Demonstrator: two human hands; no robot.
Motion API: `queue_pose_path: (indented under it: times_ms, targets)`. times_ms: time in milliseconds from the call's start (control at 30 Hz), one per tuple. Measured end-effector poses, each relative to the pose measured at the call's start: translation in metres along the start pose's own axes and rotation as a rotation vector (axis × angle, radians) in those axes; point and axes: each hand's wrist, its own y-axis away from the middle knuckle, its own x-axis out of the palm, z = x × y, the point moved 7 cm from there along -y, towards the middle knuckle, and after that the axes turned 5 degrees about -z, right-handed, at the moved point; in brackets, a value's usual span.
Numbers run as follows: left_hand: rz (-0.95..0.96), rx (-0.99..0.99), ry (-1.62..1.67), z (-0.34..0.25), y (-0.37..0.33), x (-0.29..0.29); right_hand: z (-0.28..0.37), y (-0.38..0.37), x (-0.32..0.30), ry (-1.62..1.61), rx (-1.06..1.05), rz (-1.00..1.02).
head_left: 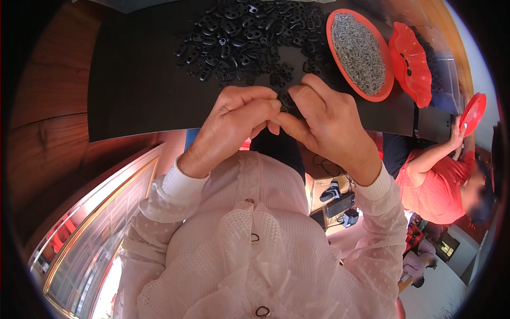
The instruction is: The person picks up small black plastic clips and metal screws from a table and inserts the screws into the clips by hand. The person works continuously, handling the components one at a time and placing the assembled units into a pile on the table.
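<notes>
My left hand [231,119] and my right hand [330,119] meet fingertip to fingertip over the near edge of the black table mat. Thumb and index finger of the right hand close around a small black plastic cord lock part [286,102], mostly covered by the fingers. Pinched together beside it are the left thumb and index finger; what they hold, if anything, is hidden. Just beyond my hands lies a loose heap of black cord lock parts [249,37], many with two holes. To the right of the heap stands a red bowl [389,87] full of small metal springs [358,56].
A wavy-rimmed red dish [411,64] stands right of the bowl, by a clear plastic bin [449,80]. The black mat [138,85] covers the tabletop. At the right, a co-worker in a red top [438,183] holds a red plate [473,114].
</notes>
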Motion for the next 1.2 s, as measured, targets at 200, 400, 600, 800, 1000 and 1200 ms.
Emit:
queue_pose_path:
  times_ms: [200, 400, 600, 800, 1000, 1200]
  targets:
    - [0.024, 0.028, -0.059, -0.001, 0.000, 0.000, 0.001, 0.002, -0.003, -0.054, 0.006, 0.050]
    - [0.027, 0.047, -0.052, -0.004, 0.001, 0.002, 0.005, 0.005, -0.002, -0.049, -0.025, 0.067]
    - [0.076, 0.095, -0.096, -0.004, 0.001, 0.003, 0.008, 0.007, 0.001, 0.022, -0.027, 0.060]
    - [0.066, 0.097, -0.108, -0.004, 0.001, 0.003, 0.008, 0.010, 0.010, 0.112, -0.066, 0.047]
    - [0.039, 0.172, -0.219, -0.003, 0.000, 0.004, 0.008, 0.011, 0.011, 0.110, -0.069, 0.100]
    - [0.071, 0.170, -0.282, -0.003, -0.001, 0.003, 0.008, 0.011, 0.011, 0.057, -0.061, 0.105]
